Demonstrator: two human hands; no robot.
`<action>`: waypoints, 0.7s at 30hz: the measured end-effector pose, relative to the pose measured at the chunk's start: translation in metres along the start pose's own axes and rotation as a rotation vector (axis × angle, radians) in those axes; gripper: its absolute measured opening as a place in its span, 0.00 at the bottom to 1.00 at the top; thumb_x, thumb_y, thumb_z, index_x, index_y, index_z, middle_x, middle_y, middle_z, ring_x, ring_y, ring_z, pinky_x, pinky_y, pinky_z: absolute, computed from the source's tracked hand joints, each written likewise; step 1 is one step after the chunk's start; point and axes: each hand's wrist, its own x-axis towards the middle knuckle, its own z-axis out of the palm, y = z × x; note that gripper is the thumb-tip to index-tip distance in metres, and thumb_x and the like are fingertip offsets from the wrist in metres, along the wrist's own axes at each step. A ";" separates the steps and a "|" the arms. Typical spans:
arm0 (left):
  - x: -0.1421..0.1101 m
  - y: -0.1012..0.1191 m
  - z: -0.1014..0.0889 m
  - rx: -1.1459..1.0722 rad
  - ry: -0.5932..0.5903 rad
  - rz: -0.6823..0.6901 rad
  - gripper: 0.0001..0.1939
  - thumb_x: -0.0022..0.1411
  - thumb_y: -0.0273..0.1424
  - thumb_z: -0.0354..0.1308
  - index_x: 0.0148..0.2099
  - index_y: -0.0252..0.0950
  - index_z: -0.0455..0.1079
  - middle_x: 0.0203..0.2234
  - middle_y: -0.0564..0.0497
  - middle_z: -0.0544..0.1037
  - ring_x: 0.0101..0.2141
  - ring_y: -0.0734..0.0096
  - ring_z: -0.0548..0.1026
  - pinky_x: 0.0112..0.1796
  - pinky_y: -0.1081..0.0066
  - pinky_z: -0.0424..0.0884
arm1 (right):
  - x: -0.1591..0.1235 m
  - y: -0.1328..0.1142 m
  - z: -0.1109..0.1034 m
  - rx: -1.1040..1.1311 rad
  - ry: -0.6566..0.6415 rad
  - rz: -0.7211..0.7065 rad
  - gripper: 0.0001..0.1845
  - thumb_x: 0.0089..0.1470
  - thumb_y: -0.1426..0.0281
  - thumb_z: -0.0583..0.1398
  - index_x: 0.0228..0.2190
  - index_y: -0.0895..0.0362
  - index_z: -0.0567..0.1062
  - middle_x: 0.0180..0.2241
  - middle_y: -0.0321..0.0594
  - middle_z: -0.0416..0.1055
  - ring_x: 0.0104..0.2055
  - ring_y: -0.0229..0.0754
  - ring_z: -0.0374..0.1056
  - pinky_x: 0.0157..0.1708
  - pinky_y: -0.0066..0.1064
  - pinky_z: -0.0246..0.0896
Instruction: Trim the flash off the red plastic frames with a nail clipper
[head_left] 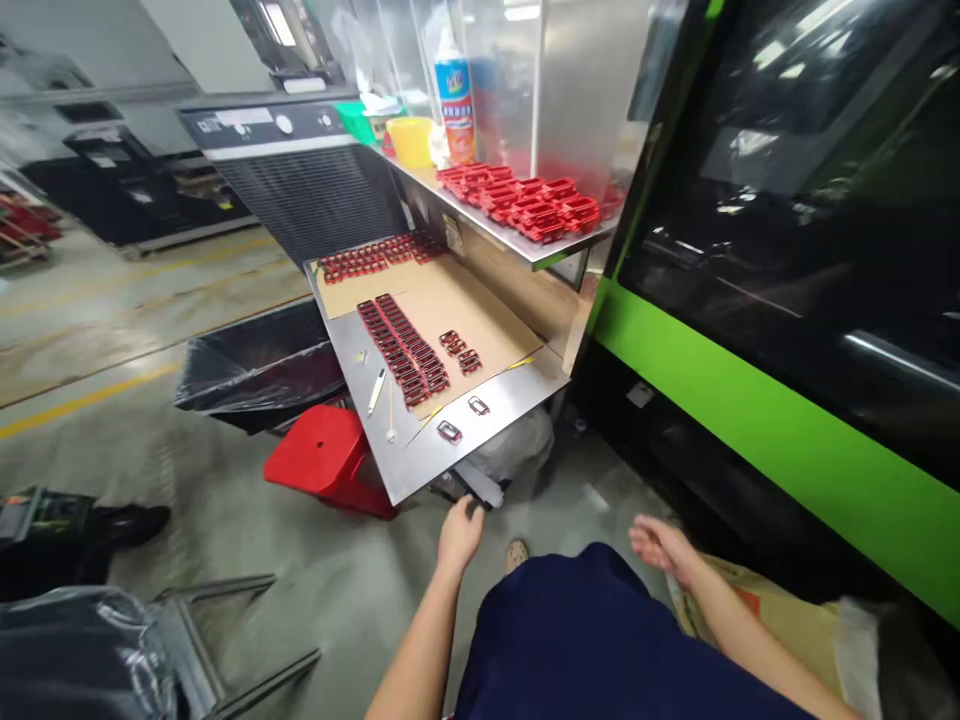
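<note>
My left hand (460, 537) hangs just in front of the metal table's near edge, fingers loosely bent and apart, with nothing seen in it. To the right, over the floor, my right hand (664, 548) is held out with its fingers slightly curled, also holding nothing. Closest to my left hand on the metal table (409, 462) lie two small framed parts, one dark red (449, 431) and one pale-centred (478, 405). Beyond them, two long rows of red-and-black frames (405, 350) lie on brown cardboard (442, 290), beside a small group of similar frames (459, 351).
A white-handled cutter (376, 391) and a thin swab-like stick (391, 415) lie at the table's left. Red parts (525, 200) and a spray can (455, 100) stand on the shelf. Nearby are a red stool (319, 445), a black bin (259, 365) and a green-striped machine (750, 385).
</note>
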 end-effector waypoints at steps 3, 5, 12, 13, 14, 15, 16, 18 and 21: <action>0.050 0.015 -0.030 0.056 0.157 0.024 0.23 0.70 0.36 0.57 0.63 0.34 0.64 0.60 0.38 0.69 0.60 0.51 0.68 0.59 0.49 0.67 | 0.051 -0.048 0.053 -0.128 -0.048 -0.103 0.12 0.69 0.65 0.59 0.42 0.63 0.74 0.36 0.39 0.73 0.35 0.35 0.71 0.38 0.29 0.72; 0.079 0.030 -0.041 0.100 0.227 0.016 0.32 0.65 0.37 0.59 0.67 0.32 0.59 0.64 0.34 0.63 0.64 0.45 0.63 0.59 0.49 0.65 | 0.084 -0.085 0.086 -0.218 -0.116 -0.245 0.12 0.68 0.65 0.60 0.42 0.63 0.75 0.38 0.40 0.73 0.38 0.37 0.72 0.42 0.32 0.73; 0.142 0.058 -0.050 0.220 0.243 -0.060 0.46 0.52 0.39 0.67 0.68 0.27 0.55 0.65 0.24 0.59 0.61 0.30 0.63 0.52 0.42 0.70 | 0.165 -0.184 0.177 -0.524 -0.229 -0.683 0.13 0.67 0.63 0.61 0.43 0.61 0.76 0.44 0.43 0.74 0.47 0.41 0.71 0.53 0.41 0.68; 0.146 0.062 -0.050 0.236 0.234 -0.040 0.46 0.52 0.39 0.66 0.68 0.28 0.55 0.65 0.25 0.59 0.62 0.31 0.62 0.54 0.42 0.68 | 0.174 -0.192 0.187 -0.555 -0.233 -0.717 0.13 0.67 0.63 0.61 0.43 0.61 0.76 0.45 0.43 0.74 0.48 0.42 0.71 0.54 0.42 0.68; 0.150 0.067 -0.049 0.252 0.223 -0.007 0.45 0.53 0.39 0.66 0.68 0.29 0.56 0.65 0.26 0.59 0.63 0.32 0.61 0.56 0.43 0.66 | 0.184 -0.197 0.194 -0.582 -0.232 -0.743 0.13 0.66 0.63 0.61 0.43 0.61 0.76 0.45 0.43 0.73 0.49 0.42 0.70 0.54 0.42 0.67; 0.155 0.073 -0.049 0.266 0.212 0.032 0.43 0.54 0.39 0.65 0.68 0.30 0.57 0.66 0.28 0.60 0.64 0.34 0.59 0.58 0.44 0.63 | 0.194 -0.202 0.200 -0.606 -0.224 -0.762 0.12 0.66 0.63 0.61 0.44 0.61 0.76 0.46 0.43 0.73 0.49 0.42 0.70 0.55 0.42 0.67; 0.160 0.081 -0.048 0.276 0.200 0.073 0.42 0.55 0.39 0.64 0.68 0.32 0.57 0.66 0.30 0.60 0.65 0.36 0.58 0.61 0.45 0.60 | 0.204 -0.207 0.203 -0.627 -0.209 -0.775 0.12 0.66 0.63 0.61 0.44 0.60 0.76 0.46 0.44 0.73 0.50 0.43 0.70 0.55 0.43 0.67; 0.173 0.096 -0.045 0.288 0.174 0.136 0.40 0.55 0.39 0.64 0.67 0.34 0.59 0.66 0.32 0.61 0.66 0.39 0.57 0.63 0.46 0.56 | 0.226 -0.216 0.204 -0.659 -0.164 -0.790 0.12 0.66 0.64 0.61 0.44 0.60 0.75 0.47 0.44 0.72 0.50 0.44 0.69 0.55 0.43 0.66; 0.195 0.111 -0.041 0.291 0.146 0.162 0.38 0.55 0.37 0.64 0.65 0.35 0.61 0.64 0.33 0.64 0.64 0.39 0.59 0.63 0.43 0.53 | 0.257 -0.232 0.196 -0.693 -0.119 -0.816 0.11 0.66 0.65 0.61 0.44 0.61 0.75 0.47 0.44 0.71 0.51 0.45 0.67 0.55 0.43 0.65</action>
